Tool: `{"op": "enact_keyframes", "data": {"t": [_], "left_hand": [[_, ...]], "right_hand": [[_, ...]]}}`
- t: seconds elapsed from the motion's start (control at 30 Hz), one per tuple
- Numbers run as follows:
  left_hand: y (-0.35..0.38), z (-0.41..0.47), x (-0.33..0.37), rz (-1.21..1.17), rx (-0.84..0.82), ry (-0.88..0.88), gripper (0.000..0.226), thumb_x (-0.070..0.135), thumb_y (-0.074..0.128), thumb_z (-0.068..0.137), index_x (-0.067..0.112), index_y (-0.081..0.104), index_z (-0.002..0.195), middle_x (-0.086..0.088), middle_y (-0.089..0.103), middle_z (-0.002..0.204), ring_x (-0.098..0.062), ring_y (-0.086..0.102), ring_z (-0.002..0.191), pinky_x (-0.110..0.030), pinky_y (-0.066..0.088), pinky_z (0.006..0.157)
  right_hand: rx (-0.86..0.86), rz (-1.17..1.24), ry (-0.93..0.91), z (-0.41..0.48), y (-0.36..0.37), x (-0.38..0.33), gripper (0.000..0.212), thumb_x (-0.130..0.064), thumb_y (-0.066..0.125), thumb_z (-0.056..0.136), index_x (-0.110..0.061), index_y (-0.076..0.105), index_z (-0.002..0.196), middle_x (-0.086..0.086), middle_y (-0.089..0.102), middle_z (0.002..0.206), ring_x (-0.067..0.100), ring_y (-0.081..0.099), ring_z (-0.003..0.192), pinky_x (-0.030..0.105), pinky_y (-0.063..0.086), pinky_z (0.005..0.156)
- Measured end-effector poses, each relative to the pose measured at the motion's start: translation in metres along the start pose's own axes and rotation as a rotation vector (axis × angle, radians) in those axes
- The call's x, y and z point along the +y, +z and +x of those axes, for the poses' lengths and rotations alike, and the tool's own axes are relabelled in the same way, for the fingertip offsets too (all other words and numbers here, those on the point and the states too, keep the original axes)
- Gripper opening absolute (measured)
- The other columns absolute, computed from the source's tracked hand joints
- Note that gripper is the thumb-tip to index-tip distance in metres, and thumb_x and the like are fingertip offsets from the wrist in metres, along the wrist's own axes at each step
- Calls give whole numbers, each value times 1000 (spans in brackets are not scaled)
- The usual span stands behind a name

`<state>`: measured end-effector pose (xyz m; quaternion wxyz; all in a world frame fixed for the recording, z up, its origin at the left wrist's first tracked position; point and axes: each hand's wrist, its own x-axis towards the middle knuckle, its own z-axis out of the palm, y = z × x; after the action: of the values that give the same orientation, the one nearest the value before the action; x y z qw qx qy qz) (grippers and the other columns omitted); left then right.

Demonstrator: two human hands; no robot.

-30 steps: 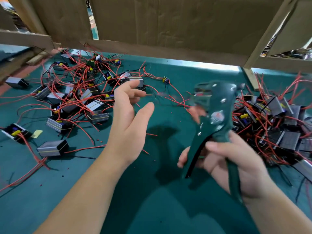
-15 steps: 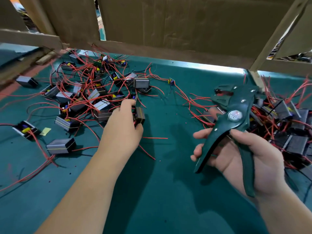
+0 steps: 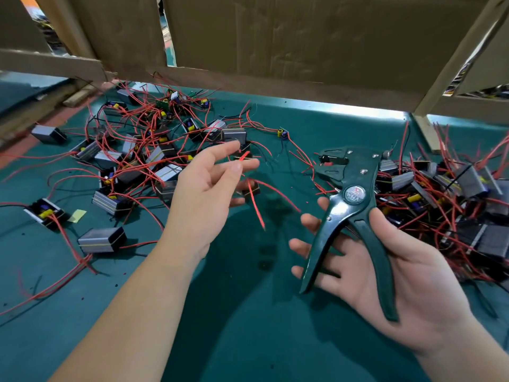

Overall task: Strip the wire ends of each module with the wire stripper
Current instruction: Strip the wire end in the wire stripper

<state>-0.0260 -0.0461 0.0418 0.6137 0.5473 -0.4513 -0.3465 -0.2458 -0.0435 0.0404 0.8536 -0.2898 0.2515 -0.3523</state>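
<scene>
Green-handled wire stripper [image 3: 355,194] at 3 o'clock, handles spread, gripped in right hand [image 3: 399,274] | left hand [image 3: 203,188], centre, pinches red wire [image 3: 256,206], module [image 3: 252,190] close at its 3 o'clock | modules [image 3: 165,172] heaped at 10 and 3 o'clock

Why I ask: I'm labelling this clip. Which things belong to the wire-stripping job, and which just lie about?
Job in hand: dark green metal wire stripper in the right hand; red wire pinched by the left hand; left pile of grey box modules; right pile of grey box modules.
Lying about: yellow paper slip; brown cardboard panels; pale wooden post.
</scene>
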Motion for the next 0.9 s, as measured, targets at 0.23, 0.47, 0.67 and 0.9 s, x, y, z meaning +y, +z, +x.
{"op": "enact_keyframes", "data": {"t": [0.23, 0.47, 0.67, 0.9], "left_hand": [[4, -5, 6, -82, -204, 167, 31, 8, 43, 99, 25, 53, 123, 11, 74, 99, -2, 64, 102, -10, 41, 84], [-1, -14, 11, -104, -642, 41, 29, 15, 55, 87, 30, 73, 103, 6, 75, 93, -2, 68, 86, -14, 50, 78], [2, -16, 11, 2, -707, -73, 20, 35, 58, 91, 27, 71, 104, 4, 75, 98, -3, 66, 87, -16, 48, 79], [8, -5, 2, 204, -97, -309, 34, 51, 36, 97, 31, 65, 97, 18, 66, 109, -5, 69, 79, -28, 46, 70]], "right_hand": [[-91, 80, -39, 1, -1, 2, 55, -42, 44, 92, -17, 44, 141, 20, 55, 132, 51, 50, 120, 68, 36, 99], [-224, 268, -48, 1, -8, -8, 55, -41, 54, 95, -7, 44, 138, 29, 47, 133, 48, 58, 100, 58, 41, 97], [-179, 92, -129, -4, -8, -9, 69, -43, 66, 86, -7, 42, 141, 19, 60, 113, 42, 63, 93, 53, 50, 86], [-121, -43, -191, -9, 3, -8, 78, -44, 79, 71, -8, 51, 134, 14, 58, 107, 42, 64, 79, 51, 52, 75]]}}
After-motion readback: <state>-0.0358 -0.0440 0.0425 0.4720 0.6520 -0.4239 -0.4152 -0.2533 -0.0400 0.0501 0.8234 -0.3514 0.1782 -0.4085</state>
